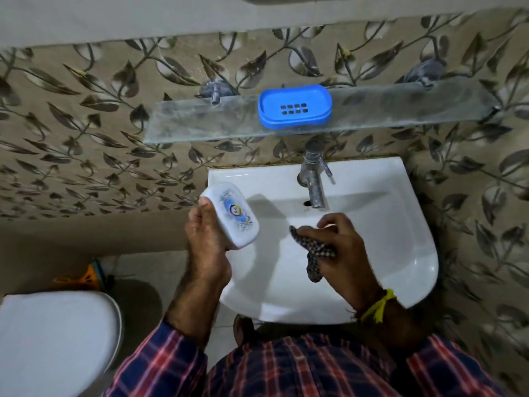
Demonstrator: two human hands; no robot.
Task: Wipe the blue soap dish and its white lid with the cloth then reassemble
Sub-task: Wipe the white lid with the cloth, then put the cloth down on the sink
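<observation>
- My left hand (206,233) is raised, fingers curled round the white lid (233,214), thumb up at its far end.
- My right hand (337,247) is knuckles up, fingers folded on the checked cloth (313,253); how they pinch it I cannot quite tell.
- Both forearms are bare, sleeves pushed back.

Soap dish (295,106) on shelf (200,121) above tap (313,181) and basin (372,224)

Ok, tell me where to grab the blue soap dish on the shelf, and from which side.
Probably pinch the blue soap dish across its short width at the rim, coming from the front: it lies flat on the glass shelf, long side facing you, wall close behind.
</observation>
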